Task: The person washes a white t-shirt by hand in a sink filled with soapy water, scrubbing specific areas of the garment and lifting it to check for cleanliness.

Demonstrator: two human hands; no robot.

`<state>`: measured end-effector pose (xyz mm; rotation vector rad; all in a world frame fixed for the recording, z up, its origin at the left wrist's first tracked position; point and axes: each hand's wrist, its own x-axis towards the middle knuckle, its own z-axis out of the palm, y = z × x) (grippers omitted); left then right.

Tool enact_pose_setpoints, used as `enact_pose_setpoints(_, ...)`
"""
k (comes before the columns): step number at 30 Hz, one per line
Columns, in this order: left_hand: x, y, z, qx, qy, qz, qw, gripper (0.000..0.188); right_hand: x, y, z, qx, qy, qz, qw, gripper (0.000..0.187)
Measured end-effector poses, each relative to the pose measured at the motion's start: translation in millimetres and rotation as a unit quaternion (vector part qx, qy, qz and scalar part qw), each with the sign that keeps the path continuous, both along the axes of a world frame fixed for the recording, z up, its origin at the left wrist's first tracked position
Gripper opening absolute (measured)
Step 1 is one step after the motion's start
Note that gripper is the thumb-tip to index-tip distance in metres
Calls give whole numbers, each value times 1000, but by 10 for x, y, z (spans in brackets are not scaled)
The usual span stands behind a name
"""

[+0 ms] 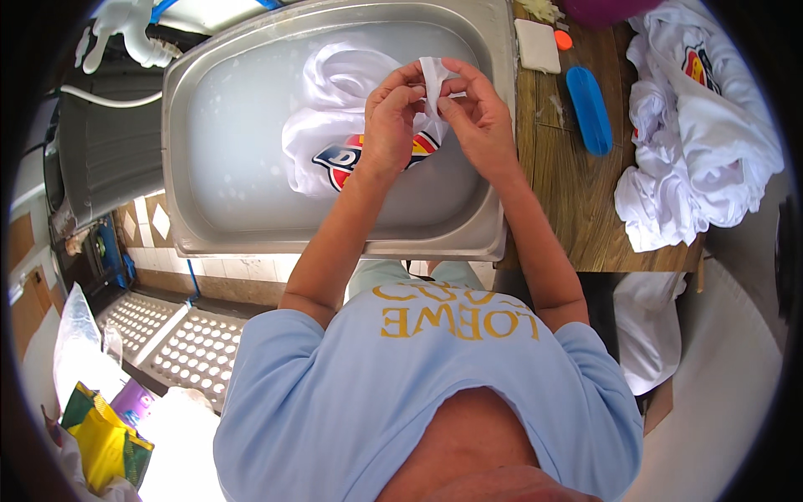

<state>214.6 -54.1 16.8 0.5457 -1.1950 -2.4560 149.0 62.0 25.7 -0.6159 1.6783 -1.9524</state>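
Two pinches: left hand (390, 127), right hand (483, 121) grip white garment (322, 125) above basin (251, 248), its bulk inside basin. Likely a rubbing or inspecting step; next move calls for steady pinching.

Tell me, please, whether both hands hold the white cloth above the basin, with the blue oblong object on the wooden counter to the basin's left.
Not left: the head view shows the blue oblong object on the wooden counter right of the basin.
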Motion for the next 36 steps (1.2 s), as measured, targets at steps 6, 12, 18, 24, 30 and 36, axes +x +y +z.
enact_pose_setpoints(6,17,-147,-88,-56,6,-1,998,41,-109,-154,-83,34,-1,10,999,28)
enact_pose_setpoints(12,-24,-244,-121,-86,28,23,996,43,-261,-344,-174,56,109,-18,992,15)
enact_pose_setpoints(18,-50,-355,-70,-121,11,7,993,46,-438,-399,-287,49,247,-36,967,12)
enact_pose_setpoints(24,-94,-440,-195,-195,-1,-52,979,50,-608,-614,-227,-48,117,54,990,28)
enact_pose_setpoints(30,-74,-465,-100,-182,14,-62,981,50,-837,-575,-243,63,36,193,979,26)
enact_pose_setpoints(36,-47,-464,-6,-179,15,-59,982,45,-818,-593,-268,-7,-29,137,990,16)
